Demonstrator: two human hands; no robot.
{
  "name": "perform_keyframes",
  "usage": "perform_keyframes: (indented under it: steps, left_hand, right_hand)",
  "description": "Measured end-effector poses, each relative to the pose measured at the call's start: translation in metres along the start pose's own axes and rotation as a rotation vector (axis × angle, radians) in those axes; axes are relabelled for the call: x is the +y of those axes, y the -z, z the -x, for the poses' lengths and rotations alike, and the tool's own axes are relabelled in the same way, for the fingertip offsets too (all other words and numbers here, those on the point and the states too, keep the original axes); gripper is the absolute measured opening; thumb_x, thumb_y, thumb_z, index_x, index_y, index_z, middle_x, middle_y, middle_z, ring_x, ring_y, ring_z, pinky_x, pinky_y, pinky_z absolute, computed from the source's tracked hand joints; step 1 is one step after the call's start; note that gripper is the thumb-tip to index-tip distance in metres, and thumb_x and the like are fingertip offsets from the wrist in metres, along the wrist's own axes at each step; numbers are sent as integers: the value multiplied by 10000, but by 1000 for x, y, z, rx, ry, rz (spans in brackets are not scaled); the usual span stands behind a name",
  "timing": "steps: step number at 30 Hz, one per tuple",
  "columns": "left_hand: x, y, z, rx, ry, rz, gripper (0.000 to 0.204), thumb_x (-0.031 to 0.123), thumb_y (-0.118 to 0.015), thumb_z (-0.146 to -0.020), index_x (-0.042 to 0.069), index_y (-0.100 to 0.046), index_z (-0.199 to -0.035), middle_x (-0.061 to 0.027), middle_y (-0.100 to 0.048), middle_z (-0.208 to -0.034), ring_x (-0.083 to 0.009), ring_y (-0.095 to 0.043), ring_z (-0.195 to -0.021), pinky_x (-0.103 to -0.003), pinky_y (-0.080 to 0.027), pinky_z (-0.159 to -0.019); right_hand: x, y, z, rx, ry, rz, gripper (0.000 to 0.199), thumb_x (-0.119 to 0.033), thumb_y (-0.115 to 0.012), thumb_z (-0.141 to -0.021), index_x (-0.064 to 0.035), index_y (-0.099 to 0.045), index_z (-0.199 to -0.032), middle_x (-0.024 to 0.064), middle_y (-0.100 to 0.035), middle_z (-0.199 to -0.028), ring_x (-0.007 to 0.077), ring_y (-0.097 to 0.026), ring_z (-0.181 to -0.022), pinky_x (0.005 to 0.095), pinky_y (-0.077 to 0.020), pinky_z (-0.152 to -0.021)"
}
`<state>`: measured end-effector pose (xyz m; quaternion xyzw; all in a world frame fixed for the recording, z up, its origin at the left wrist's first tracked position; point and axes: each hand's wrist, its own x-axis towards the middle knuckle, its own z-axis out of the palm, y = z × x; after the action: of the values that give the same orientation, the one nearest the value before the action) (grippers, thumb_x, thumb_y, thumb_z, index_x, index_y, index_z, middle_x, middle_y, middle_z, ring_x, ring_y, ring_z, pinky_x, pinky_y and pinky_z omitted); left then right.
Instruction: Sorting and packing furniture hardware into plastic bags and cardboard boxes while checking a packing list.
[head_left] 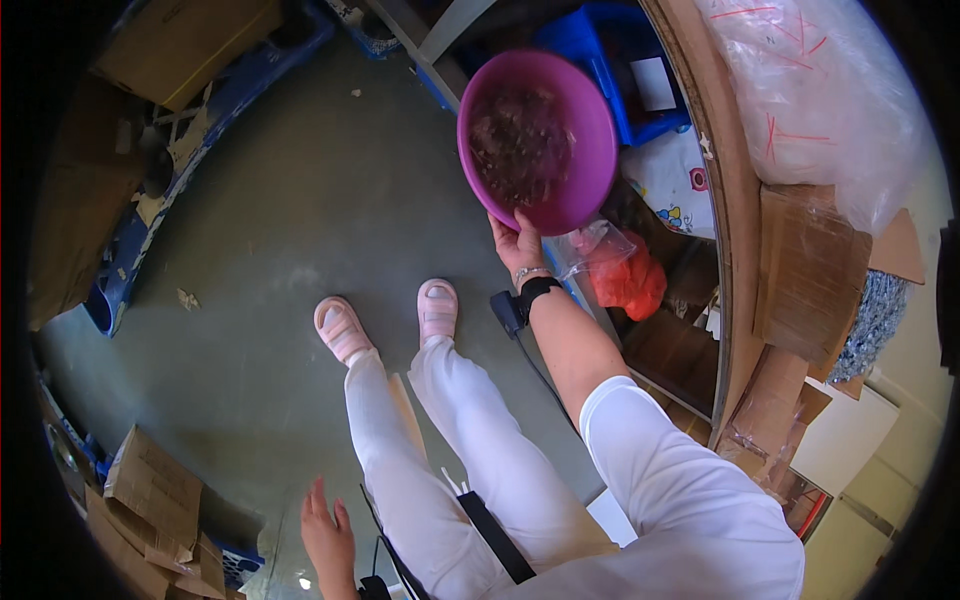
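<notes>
One purple basin [592,140] is gripped by right fingers [525,226]; left fingers [319,500] hang loose.

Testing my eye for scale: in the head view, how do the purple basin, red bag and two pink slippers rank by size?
1. Purple basin
2. Red bag
3. Left slipper, right slipper: too alike to rank

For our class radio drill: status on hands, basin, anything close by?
Right hand gripping purple basin by rim. Left hand empty. Basin's dark contents indistinct. Blue bin and clear plastic bag close beside basin.
</notes>
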<state>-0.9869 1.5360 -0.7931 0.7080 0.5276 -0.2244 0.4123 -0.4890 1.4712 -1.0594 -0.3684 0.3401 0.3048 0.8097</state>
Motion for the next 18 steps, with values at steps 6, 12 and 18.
perform_keyframes:
  steps: [6, 12, 18]
  left_hand:
    - [-1, -18, -2, -52, -28, 30, 411, 92, -555, -855, 3, -477, -1249, -251, -557, -1137, -428, -550, -993, -461, -460, -824]
    - [-23, -36, -4, -52, 13, 43, 394, 93, -553, -863, 3, -476, -1240, -250, -554, -1137, -426, -554, -985, -458, -466, -813]
    - [-35, -57, 4, -43, 57, 57, 395, 91, -563, -858, 6, -485, -1235, -248, -553, -1149, -428, -547, -1008, -458, -466, -826]
  right_hand:
    - [-27, 22, -11, 98, 6, -64, 330, 41, -612, -803, -12, -554, -1124, 137, -611, -1152, 308, -588, -1070, 494, -505, -941]
    - [-23, 31, -33, 42, 6, 48, 232, 54, -585, -808, 47, -559, -1038, 151, -628, -1060, 306, -611, -1013, 450, -536, -903]
    - [-18, 58, -35, 53, -15, 108, 153, 65, -574, -796, 40, -569, -947, 128, -634, -975, 270, -628, -939, 404, -554, -865]
